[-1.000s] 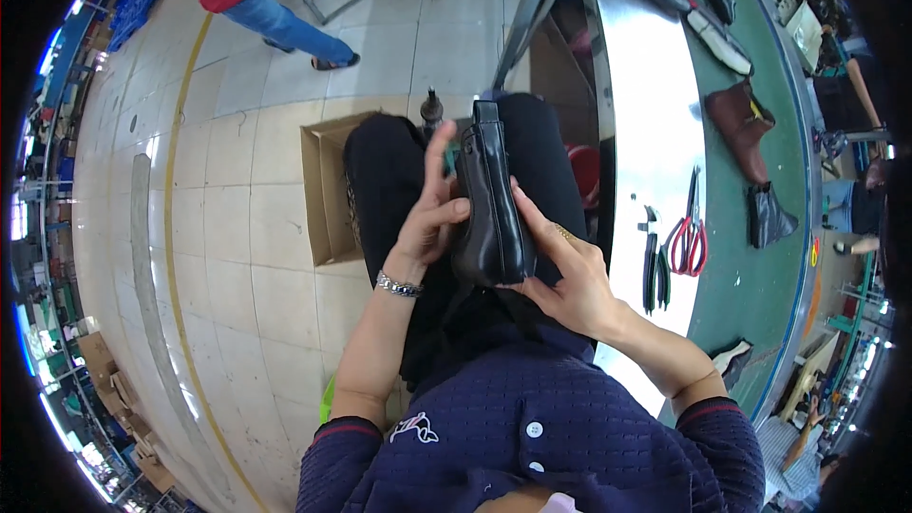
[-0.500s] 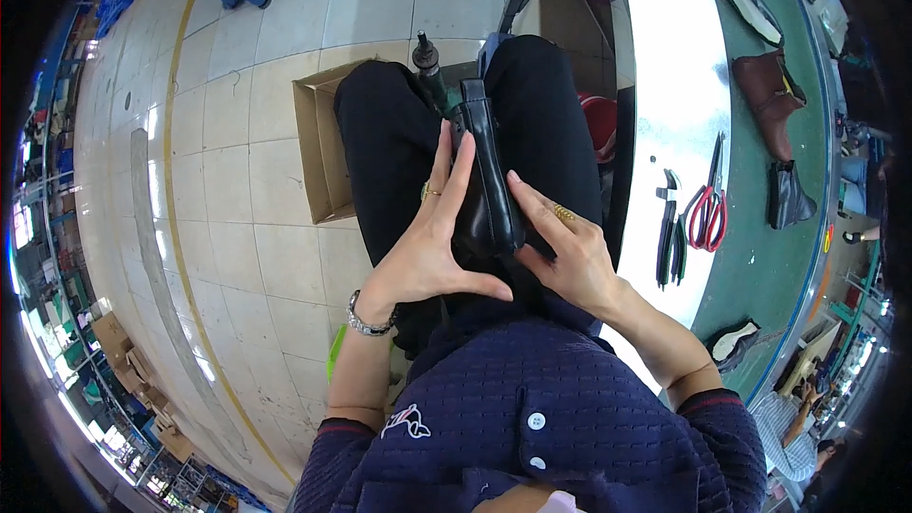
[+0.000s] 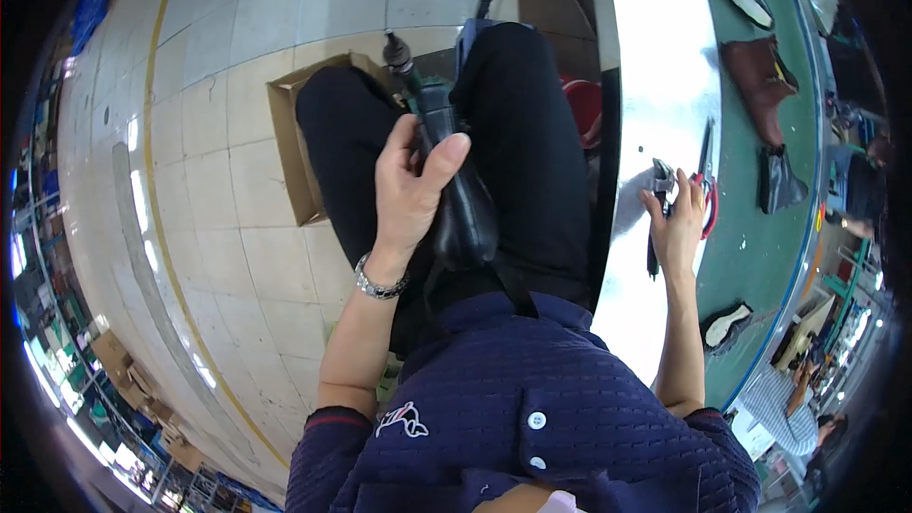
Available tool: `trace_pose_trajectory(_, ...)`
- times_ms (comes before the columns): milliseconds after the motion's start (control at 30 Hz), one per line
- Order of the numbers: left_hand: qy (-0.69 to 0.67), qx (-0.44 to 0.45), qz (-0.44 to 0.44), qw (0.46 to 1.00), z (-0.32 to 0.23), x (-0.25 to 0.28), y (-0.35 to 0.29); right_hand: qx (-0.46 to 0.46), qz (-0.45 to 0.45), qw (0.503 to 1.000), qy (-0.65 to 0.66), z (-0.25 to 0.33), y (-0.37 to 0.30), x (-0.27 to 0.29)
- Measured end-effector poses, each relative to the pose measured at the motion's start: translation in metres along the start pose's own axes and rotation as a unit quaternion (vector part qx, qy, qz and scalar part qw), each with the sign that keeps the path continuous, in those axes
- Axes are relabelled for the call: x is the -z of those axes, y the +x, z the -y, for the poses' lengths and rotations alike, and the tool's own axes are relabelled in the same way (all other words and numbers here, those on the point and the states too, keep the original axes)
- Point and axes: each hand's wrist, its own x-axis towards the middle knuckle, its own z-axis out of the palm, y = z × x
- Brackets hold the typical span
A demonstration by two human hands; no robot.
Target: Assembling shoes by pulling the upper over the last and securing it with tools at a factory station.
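Note:
Between my thighs, a black leather shoe (image 3: 465,233) rests in my lap, its rounded end toward me. My left hand (image 3: 408,190) is wrapped round its upper part, thumb over the top. A dark green metal stand with a knobbed rod (image 3: 399,57) sticks up beyond the shoe. On the metal bench strip to my right lie black-handled pliers (image 3: 653,252) beside red-handled scissors (image 3: 711,209). My right hand (image 3: 676,228) is over the pliers, its thumb and fingers apart on either side of them, partly covering both tools.
An open cardboard box (image 3: 288,152) stands on the tiled floor by my left knee. A brown boot (image 3: 755,81), a black boot (image 3: 782,180) and other shoes lie on the green bench top (image 3: 731,271). A red round container (image 3: 581,109) sits under the bench.
My right hand has left the shoe and moved right to the pliers on the bench. My left hand has closed round the shoe, which has tilted slightly. The view has shifted a little.

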Motion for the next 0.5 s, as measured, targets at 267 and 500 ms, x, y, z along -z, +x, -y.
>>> trace_pose_trajectory(267,0.002,-0.002,0.010,1.000,0.010,0.007,0.001,-0.056,0.157,0.979,0.122,-0.010,0.000,-0.001)
trace_pose_trajectory(500,0.039,-0.046,-0.002,0.998,0.018,0.002,-0.010,-0.111,0.481,0.595,0.634,0.082,0.033,0.065)
